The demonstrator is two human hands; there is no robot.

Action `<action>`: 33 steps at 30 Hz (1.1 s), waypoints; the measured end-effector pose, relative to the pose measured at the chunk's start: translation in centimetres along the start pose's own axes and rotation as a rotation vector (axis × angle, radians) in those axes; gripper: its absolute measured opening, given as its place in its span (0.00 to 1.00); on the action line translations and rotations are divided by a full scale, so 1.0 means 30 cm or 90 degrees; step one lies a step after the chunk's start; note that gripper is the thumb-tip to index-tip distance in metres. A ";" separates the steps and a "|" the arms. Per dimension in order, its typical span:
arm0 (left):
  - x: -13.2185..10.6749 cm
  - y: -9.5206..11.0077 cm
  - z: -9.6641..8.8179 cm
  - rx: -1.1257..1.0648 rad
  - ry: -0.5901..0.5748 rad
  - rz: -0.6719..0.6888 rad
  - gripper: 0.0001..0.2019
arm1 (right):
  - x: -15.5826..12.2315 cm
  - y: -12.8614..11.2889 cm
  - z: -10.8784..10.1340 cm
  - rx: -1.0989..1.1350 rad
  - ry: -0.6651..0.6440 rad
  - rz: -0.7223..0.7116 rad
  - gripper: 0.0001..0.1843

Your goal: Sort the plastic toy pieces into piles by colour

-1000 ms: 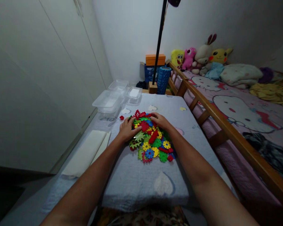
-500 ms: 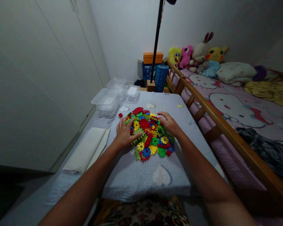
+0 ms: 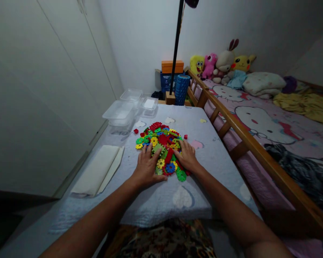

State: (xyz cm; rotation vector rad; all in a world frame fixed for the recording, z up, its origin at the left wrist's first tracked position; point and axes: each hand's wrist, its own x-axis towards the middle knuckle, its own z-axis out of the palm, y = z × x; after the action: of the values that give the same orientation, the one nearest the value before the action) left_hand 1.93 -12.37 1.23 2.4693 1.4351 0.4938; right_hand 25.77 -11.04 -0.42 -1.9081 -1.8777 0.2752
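Note:
A heap of plastic gear pieces (image 3: 163,139) in red, yellow, green and blue lies on the cloth-covered table. Against its near left side rests my left hand (image 3: 147,166), fingers spread, thumb stretched along the front edge. My right hand (image 3: 186,156) lies on the heap's right side with its fingers apart, covering some pieces. Neither hand grips a piece. Between them show a red bar-shaped piece (image 3: 169,156), a blue gear (image 3: 170,167) and a green gear (image 3: 181,175). Single red pieces sit apart from the heap, one at the left (image 3: 136,131) and one at the right (image 3: 185,137).
Clear plastic containers (image 3: 120,111) stand at the table's far left, a smaller lidded box (image 3: 149,104) beside them. A folded white cloth (image 3: 97,170) lies at the left. A wooden bed rail (image 3: 231,130) runs along the right. Behind the table stands a black pole (image 3: 175,50).
Both hands have moved nearer to me along the heap's sides, the right one also inward. The heap's right side is narrower, and a red piece now lies apart there.

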 end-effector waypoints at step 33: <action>0.072 0.037 0.004 0.082 0.025 0.005 0.45 | -0.067 -0.028 -0.015 -0.069 -0.064 -0.190 0.48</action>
State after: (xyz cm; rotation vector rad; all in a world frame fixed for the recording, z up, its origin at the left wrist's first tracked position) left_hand 3.85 -11.02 1.89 2.5789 1.5171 0.4679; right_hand 25.11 -13.13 0.00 -1.6759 -2.2520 0.1810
